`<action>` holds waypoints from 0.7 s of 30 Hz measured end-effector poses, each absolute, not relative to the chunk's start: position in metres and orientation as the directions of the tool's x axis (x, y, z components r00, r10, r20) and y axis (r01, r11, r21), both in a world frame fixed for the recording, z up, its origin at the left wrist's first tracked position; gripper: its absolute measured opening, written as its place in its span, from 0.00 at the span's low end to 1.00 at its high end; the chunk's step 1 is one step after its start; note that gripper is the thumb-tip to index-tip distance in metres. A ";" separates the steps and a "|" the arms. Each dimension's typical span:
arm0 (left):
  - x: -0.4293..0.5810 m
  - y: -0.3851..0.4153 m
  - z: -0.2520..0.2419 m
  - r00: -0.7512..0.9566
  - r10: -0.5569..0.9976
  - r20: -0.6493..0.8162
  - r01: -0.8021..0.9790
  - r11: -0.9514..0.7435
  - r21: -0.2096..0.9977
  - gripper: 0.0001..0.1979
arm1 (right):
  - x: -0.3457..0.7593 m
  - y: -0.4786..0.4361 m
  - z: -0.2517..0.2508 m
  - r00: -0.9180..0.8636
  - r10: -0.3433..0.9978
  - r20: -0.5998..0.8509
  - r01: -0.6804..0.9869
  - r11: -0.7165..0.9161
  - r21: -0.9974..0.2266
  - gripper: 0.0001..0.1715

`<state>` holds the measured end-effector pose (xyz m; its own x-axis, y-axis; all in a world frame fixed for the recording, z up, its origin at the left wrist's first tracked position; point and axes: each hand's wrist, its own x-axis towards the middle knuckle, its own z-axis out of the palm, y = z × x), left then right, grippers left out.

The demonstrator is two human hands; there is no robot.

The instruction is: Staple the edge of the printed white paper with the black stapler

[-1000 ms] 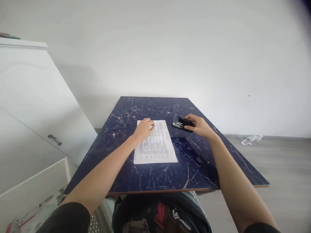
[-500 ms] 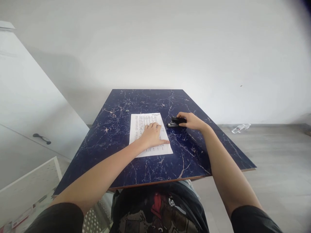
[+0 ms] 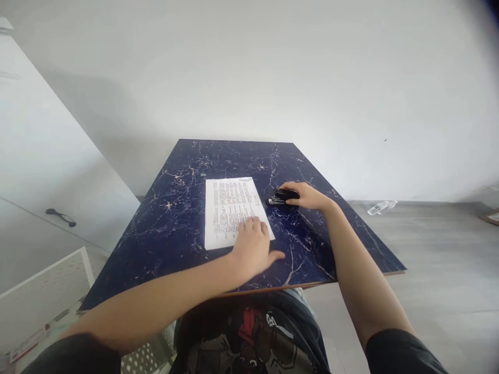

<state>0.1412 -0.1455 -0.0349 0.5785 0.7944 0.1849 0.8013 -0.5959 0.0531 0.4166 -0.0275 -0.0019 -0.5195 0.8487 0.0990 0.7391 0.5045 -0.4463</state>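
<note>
A printed white sheet of paper (image 3: pixel 228 208) lies flat near the middle of a dark blue marbled table (image 3: pixel 175 218). My left hand (image 3: pixel 253 249) rests at the sheet's near right corner, fingers stretched over the paper and thumb out to the right, holding nothing. Just right of the sheet sits a black stapler (image 3: pixel 279 197) on the tabletop. My right hand (image 3: pixel 307 195) lies over the stapler's right end with fingers curled on it.
A white cabinet (image 3: pixel 47 176) with a dark handle (image 3: pixel 60 216) stands at the left, and a white perforated panel (image 3: pixel 42 291) leans below it. A crumpled clear plastic bottle (image 3: pixel 380 206) lies on the grey floor at the right. A white wall is behind the table.
My left hand slid from the sheet's far end down toward me to its near right corner. My right hand brought the stapler down onto the table beside the paper.
</note>
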 end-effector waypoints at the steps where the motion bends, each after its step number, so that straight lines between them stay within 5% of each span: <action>1: 0.142 -0.156 -0.036 0.606 0.770 0.202 0.783 -0.622 0.023 0.42 | 0.416 -0.028 -0.001 -0.522 0.846 0.104 0.735 0.509 -0.448 0.23; 9: 0.143 -0.161 -0.050 0.732 0.630 0.261 0.676 -0.719 -0.161 0.12 | 0.406 -0.039 0.011 -0.613 0.789 0.027 0.680 0.545 -0.491 0.19; 21: 0.130 -0.128 -0.044 0.624 0.736 0.262 0.740 -0.664 0.103 0.11 | 0.420 -0.042 0.016 -0.609 0.789 -0.077 0.713 0.503 -0.488 0.21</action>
